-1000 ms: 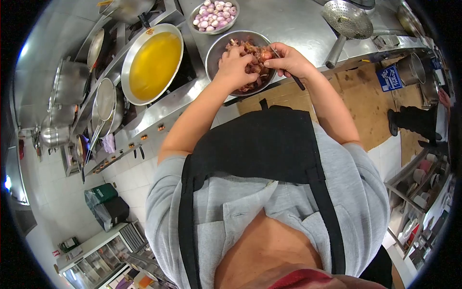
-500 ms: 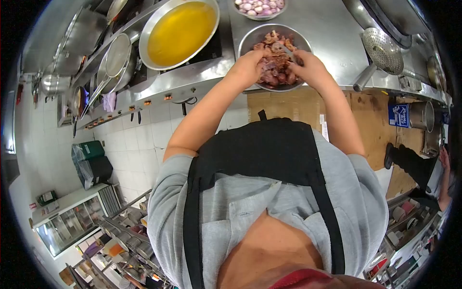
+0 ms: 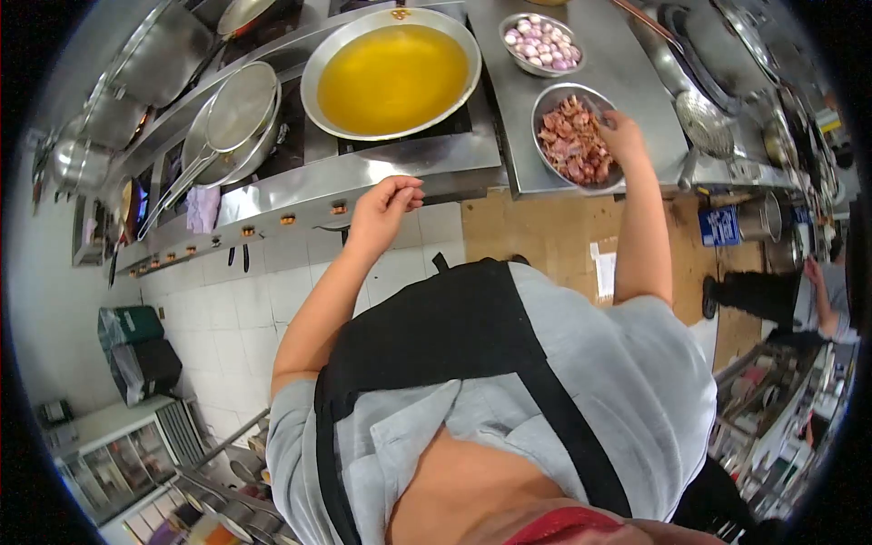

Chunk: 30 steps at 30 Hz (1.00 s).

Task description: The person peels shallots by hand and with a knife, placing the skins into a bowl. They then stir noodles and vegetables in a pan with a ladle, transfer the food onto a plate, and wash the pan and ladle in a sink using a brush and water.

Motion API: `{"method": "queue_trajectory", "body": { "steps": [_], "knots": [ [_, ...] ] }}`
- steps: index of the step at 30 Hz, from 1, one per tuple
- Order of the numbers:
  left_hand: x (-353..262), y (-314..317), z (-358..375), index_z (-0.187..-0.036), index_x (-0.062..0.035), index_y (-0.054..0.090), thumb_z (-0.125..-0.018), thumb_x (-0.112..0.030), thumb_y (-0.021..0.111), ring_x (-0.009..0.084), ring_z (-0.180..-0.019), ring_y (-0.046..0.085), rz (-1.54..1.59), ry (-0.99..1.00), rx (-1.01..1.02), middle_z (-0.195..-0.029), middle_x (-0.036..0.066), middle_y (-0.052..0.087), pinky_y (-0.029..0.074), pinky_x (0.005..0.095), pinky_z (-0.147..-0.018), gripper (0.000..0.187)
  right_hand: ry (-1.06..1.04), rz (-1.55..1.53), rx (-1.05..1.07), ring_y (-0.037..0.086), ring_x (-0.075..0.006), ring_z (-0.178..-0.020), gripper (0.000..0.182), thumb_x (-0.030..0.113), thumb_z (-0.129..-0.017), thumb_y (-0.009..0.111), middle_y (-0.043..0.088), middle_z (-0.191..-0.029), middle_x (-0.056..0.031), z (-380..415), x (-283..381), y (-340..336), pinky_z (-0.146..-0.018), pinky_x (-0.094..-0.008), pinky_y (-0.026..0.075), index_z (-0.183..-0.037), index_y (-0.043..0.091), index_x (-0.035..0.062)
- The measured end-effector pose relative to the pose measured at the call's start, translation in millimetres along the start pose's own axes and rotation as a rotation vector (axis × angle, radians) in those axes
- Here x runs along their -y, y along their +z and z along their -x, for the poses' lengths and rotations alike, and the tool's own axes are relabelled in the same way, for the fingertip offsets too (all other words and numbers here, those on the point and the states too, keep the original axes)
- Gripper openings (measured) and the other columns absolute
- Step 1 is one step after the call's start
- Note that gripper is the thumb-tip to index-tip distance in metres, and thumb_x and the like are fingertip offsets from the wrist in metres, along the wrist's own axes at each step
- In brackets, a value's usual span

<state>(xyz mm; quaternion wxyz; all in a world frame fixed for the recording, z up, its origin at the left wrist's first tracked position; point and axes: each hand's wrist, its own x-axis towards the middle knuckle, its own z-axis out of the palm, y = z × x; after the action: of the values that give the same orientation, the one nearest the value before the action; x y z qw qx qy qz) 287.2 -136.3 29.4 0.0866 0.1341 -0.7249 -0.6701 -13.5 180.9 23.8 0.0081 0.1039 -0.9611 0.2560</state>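
At the right rim of a steel bowl [image 3: 538, 153], my right hand [image 3: 622, 138] is closed on the edge, with its fingertips inside by the meat. Reddish-brown chopped meat pieces [image 3: 570, 141] fill the bowl, which stands near the counter's front edge. My left hand [image 3: 389, 209] hovers in front of the stove edge, its fingers curled together with nothing visible in them. Beyond it, a wide pan [image 3: 310, 91] of yellow oil [image 3: 395, 80] sits on the stove. Behind the meat bowl is a smaller bowl of peeled shallots [image 3: 543, 43].
Left of the oil pan, a mesh strainer [image 3: 241, 107] rests over a pot. A perforated skimmer [image 3: 704, 123] lies at the counter's right. Stove knobs [image 3: 288, 220] line the front panel. Another person's dark-trousered leg [image 3: 754, 295] is at the right.
My left hand has left the meat bowl and moved left towards the stove. My right hand has shifted from among the meat to the bowl's right rim. The view has turned left.
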Motion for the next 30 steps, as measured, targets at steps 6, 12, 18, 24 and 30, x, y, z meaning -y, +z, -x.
{"method": "queue_trajectory", "body": {
  "steps": [6,12,18,24,30],
  "knots": [
    [-41.3,18.0,-12.4,-0.102,-0.0013,0.06,-0.09,0.0,0.05,0.0135,-0.081,0.06,-0.178,0.165,0.119,-0.091,0.007,0.06,0.049,0.0257,-0.075,0.015,0.042,0.251,0.079,0.059,-0.0336,-0.098,0.037,0.01,-0.073,0.06,0.062,-0.104,-0.0192,20.1,1.7,6.0,-0.083,-0.0425,0.048,-0.111,0.06,0.0083],
    [-75.7,84.6,-58.5,-0.094,-0.0026,0.06,-0.079,0.005,0.057,0.0197,-0.081,0.059,-0.41,0.672,0.267,-0.091,0.009,0.057,0.049,0.0281,-0.074,0.017,0.028,0.32,0.095,0.058,-0.0346,-0.099,0.047,0.01,-0.071,0.061,0.06,-0.105,-0.0214,27.5,-6.4,13.3,-0.085,-0.0421,0.046,-0.118,0.058,0.0115],
    [-61.2,174.1,-126.1,-0.101,-0.0074,0.059,-0.081,-0.004,0.058,0.0269,-0.088,0.061,-0.549,0.57,0.33,-0.093,0.013,0.062,0.05,0.0343,-0.082,0.02,-0.196,0.15,-0.019,0.056,-0.0352,-0.097,0.037,0.016,-0.077,0.06,0.058,-0.104,-0.0176,32.6,-11.2,-4.2,-0.084,-0.042,0.046,-0.114,0.058,0.011],
    [-31.9,232.3,-162.2,-0.116,-0.0059,0.047,-0.085,-0.021,0.052,0.0344,-0.086,0.063,-0.005,-0.265,0.716,-0.105,0.021,0.059,0.052,0.0426,-0.073,0.035,-0.298,-0.184,0.007,0.058,-0.0364,-0.087,0.028,0.009,-0.079,0.058,0.06,-0.092,-0.0195,48.2,11.3,-42.4,-0.076,-0.0406,0.047,-0.107,0.061,0.0057],
    [15.2,246.9,-193.0,-0.126,-0.0103,0.041,-0.09,-0.035,0.046,0.0327,-0.068,0.066,-0.654,0.36,0.361,-0.093,0.021,0.063,0.055,0.0408,-0.056,0.044,-0.507,-0.182,-0.028,0.056,-0.0337,-0.098,0.029,0.005,-0.082,0.056,0.059,-0.106,-0.0185,33.9,36.8,-38.8,-0.086,-0.0371,0.045,-0.111,0.059,0.0006]
  ]
}}
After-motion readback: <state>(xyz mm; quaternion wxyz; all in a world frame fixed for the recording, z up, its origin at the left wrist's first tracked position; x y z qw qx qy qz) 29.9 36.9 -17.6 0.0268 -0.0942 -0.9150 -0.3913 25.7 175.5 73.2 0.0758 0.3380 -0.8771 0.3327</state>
